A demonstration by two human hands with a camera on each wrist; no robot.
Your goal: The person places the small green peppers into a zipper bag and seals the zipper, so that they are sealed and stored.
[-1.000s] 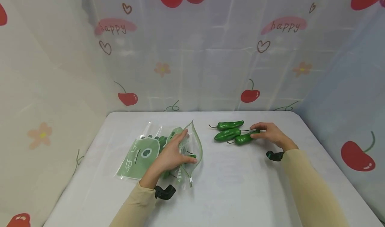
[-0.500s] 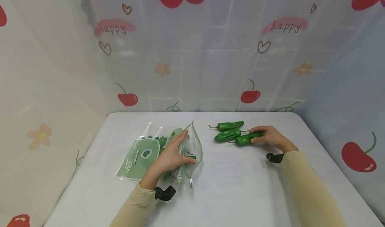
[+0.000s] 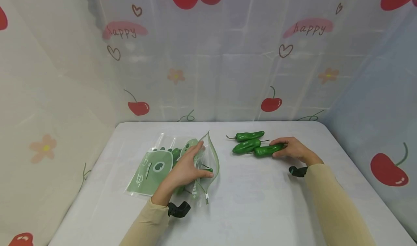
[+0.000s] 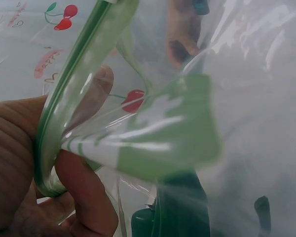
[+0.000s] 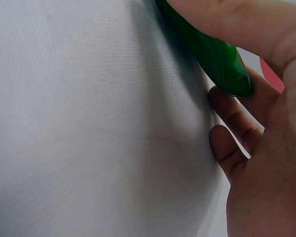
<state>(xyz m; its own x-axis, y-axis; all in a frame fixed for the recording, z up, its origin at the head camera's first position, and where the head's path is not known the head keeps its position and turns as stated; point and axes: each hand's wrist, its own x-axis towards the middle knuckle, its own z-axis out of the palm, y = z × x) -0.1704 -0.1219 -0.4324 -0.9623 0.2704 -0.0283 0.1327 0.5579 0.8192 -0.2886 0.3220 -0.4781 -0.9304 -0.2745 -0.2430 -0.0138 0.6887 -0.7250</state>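
Note:
A clear zip bag with a green monster print [image 3: 156, 170] lies at the left with green peppers inside, its mouth facing right. My left hand [image 3: 184, 170] holds the bag at its mouth, thumb and forefinger spread apart; in the left wrist view the bag's green zip edge [image 4: 64, 94] crosses the hand [image 4: 84, 192], whose lower fingers are curled. Right of the bag, three green peppers lie close together. My right hand [image 3: 294, 149] grips the right end of the nearest pepper [image 3: 264, 151] between thumb and fingers. The right wrist view shows this pepper [image 5: 222, 64] against the hand [image 5: 271, 133].
The other two peppers, one in the middle [image 3: 246, 146] and one at the back [image 3: 249, 136], lie beside the gripped one on the white table [image 3: 247, 210]. A printed curtain [image 3: 221, 76] stands behind the table and along both sides.
My right hand has shifted slightly down over the nearest pepper and closed its thumb and fingers on it. That pepper has turned a little. My left hand and the bag have hardly moved.

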